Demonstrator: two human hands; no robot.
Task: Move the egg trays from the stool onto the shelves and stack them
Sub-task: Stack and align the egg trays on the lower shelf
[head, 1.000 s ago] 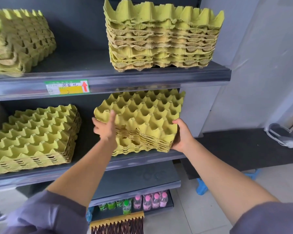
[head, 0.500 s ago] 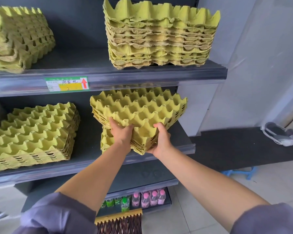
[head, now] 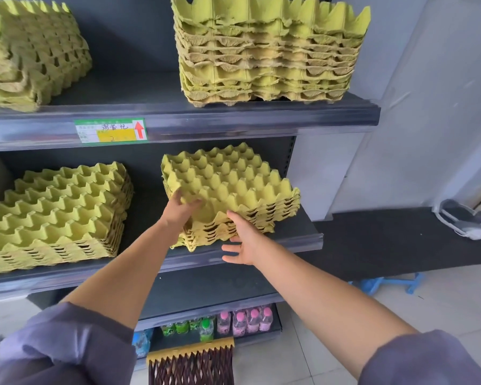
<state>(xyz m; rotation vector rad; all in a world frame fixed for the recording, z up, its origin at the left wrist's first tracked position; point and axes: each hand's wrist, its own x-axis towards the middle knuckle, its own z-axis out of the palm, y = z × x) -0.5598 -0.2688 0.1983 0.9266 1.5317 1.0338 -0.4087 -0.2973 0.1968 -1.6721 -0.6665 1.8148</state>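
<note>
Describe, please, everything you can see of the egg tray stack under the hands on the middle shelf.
The stack of egg trays is yellow-green moulded pulp, as it looks, with rows of pointed cups facing up and no eggs. It rests on the middle shelf at its right end, turned askew, its layers not squarely lined up. The left hand grips its near left corner; the right hand, fingers spread, touches its front edge with the thumb.

Shelf tag (head: 111,130) — red arrow, "2".
</note>
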